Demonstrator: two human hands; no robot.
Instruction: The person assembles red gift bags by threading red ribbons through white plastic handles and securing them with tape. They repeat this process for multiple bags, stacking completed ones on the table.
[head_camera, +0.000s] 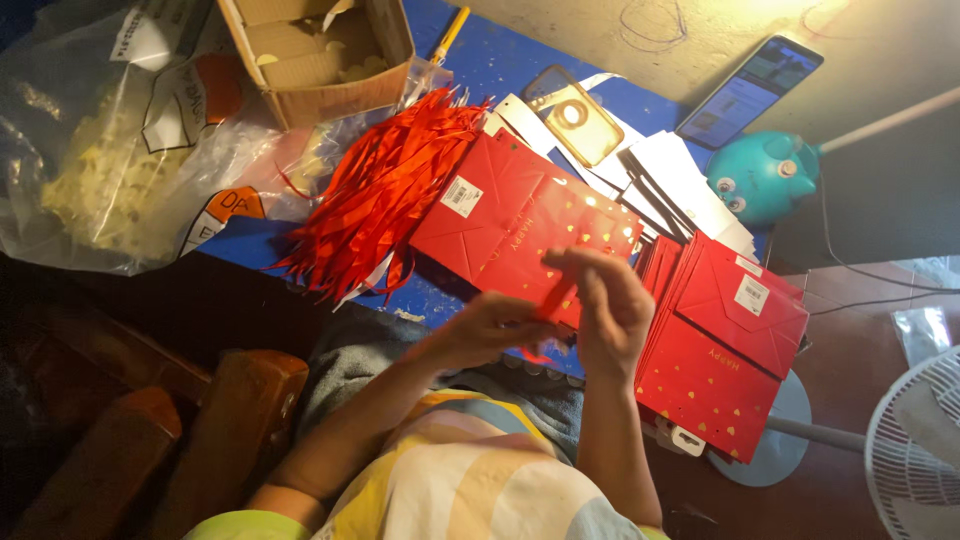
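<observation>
1. The left hand (490, 325) is closed, fingers pinched on the lower end of a red ribbon strip (553, 298).
2. The right hand (610, 305) is curled, fingertips together on the upper part of the same strip, just beside the left hand.
3. Directly behind both hands lies a flat red paper bag (510, 215) with gold spots and a white sticker, resting on the blue worktop (490, 60); the ribbon strip is held in front of its near edge.
4. Left of the left hand, a loose heap of red ribbons (375, 195) spreads across the worktop, touching the bag's left side.
5. Right of the right hand, a stack of folded red bags (725, 345) leans close by.
6. Beyond the hands, past the bag, sit a pile of white card pieces (675, 180), a phone case (578, 122) and an open cardboard box (320, 55).
7. Far left of the hands lie clear plastic bags (90, 150).
</observation>
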